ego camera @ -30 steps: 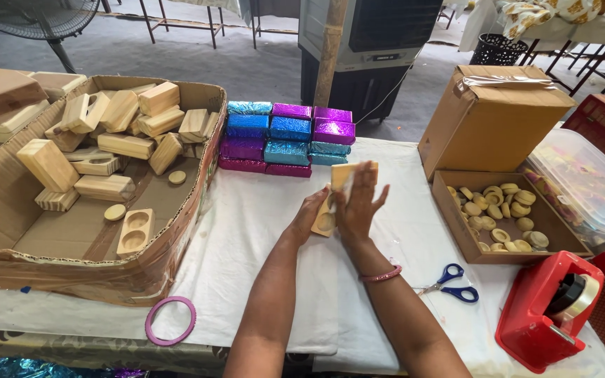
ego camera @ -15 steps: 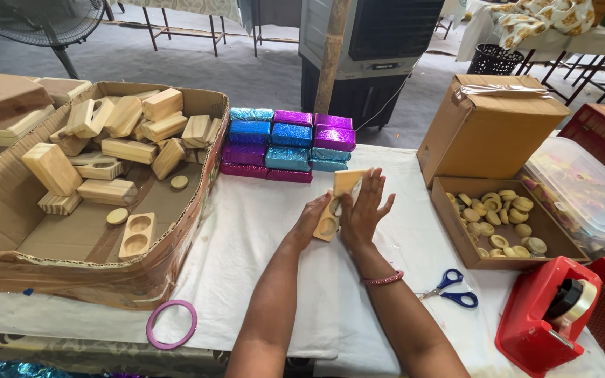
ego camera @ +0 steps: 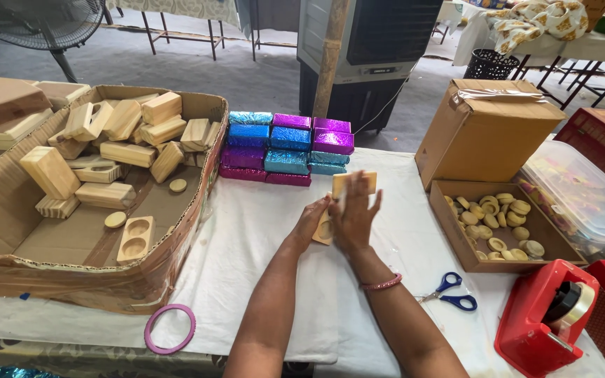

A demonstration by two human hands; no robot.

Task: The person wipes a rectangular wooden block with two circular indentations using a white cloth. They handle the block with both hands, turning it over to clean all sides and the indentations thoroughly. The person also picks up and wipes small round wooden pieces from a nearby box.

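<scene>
Counter (ego camera: 260, 231) first, nearest: a white cloth covers it, with a pink plastic ring (ego camera: 170, 328) by the near edge, blue-handled scissors (ego camera: 449, 291) and a red tape dispenser (ego camera: 546, 318) to the right. At mid-counter both hands meet on a pale rectangular wooden block (ego camera: 353, 183). The left hand (ego camera: 313, 222) steadies its lower end; its grip is partly hidden, so how tightly it presses cannot be told. The right hand (ego camera: 353, 218) lies over the face with fingers spread flat. Pressing evenly with that flat palm, while the left keeps the lower edge from sliding on the cloth, looks the sound way to hold it. Bare cloth lies open around the wrists, giving free room toward the near edge. Left, a large torn cardboard box of wooden blocks (ego camera: 92, 210) crowds close; right, a shallow cardboard tray of small wooden discs (ego camera: 491, 224) sits near. Beyond the hands, a stack of shiny blue and purple foil-wrapped bricks (ego camera: 285, 148) borders the far edge.
</scene>
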